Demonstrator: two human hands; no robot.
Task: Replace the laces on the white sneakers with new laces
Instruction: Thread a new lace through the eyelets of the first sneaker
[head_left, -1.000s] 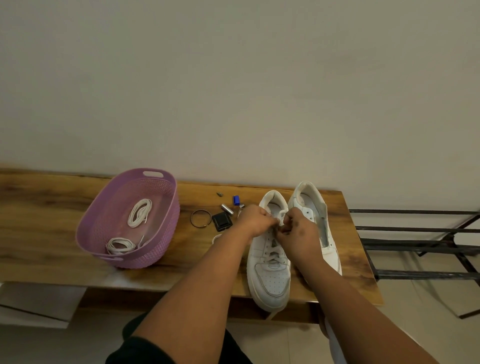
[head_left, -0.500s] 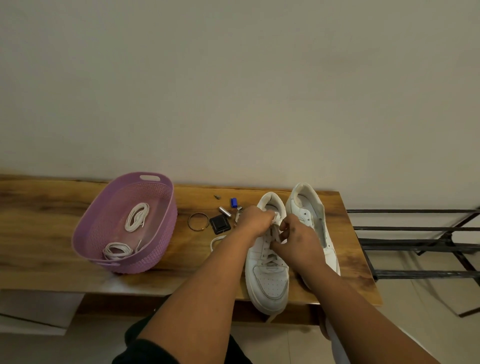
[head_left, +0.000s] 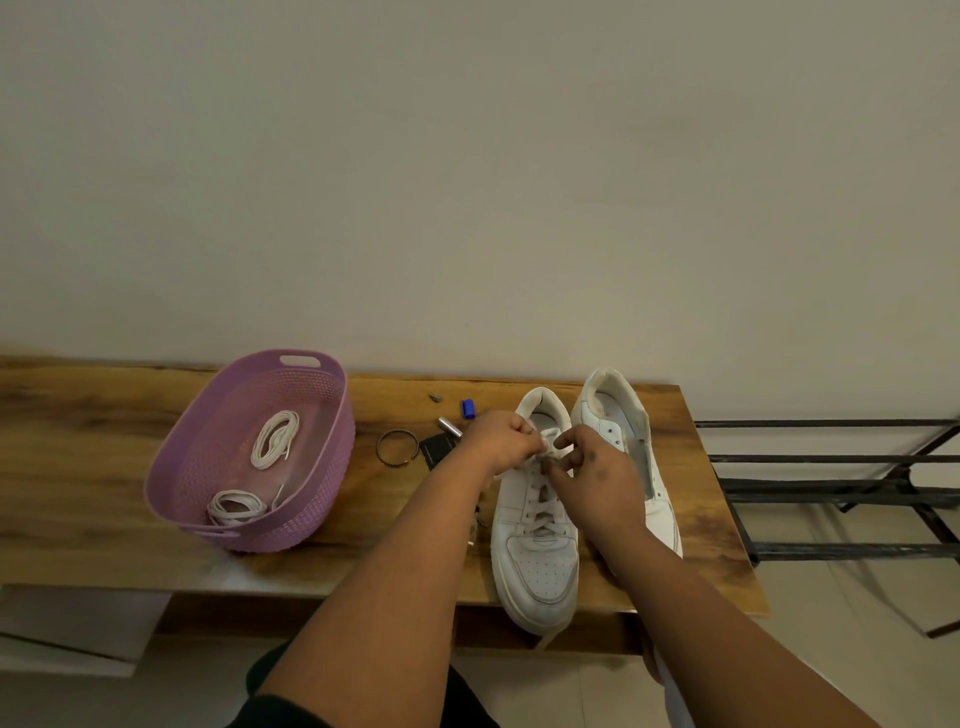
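Two white sneakers stand side by side on the wooden table (head_left: 104, 467), toes toward me. The left sneaker (head_left: 537, 561) is laced up its front; the right sneaker (head_left: 623, 415) shows no lace where it is visible. My left hand (head_left: 498, 441) pinches the lace (head_left: 540, 499) at the top eyelets of the left sneaker. My right hand (head_left: 592, 467) pinches the same lace from the other side, and covers part of the right sneaker. Two coiled white laces (head_left: 275, 439) lie in the purple basket (head_left: 322, 499).
Between basket and sneakers lie a metal ring (head_left: 397, 446), a black square thing (head_left: 436, 449), a silver cylinder (head_left: 449, 426), a small blue piece (head_left: 468, 409) and a screw. A black metal rack (head_left: 831, 488) stands right of the table. The wall is just behind.
Both hands stay at the top of the left sneaker's lacing; they have drawn slightly apart at the fingertips. The view has shifted a little, nothing else on the table moved.
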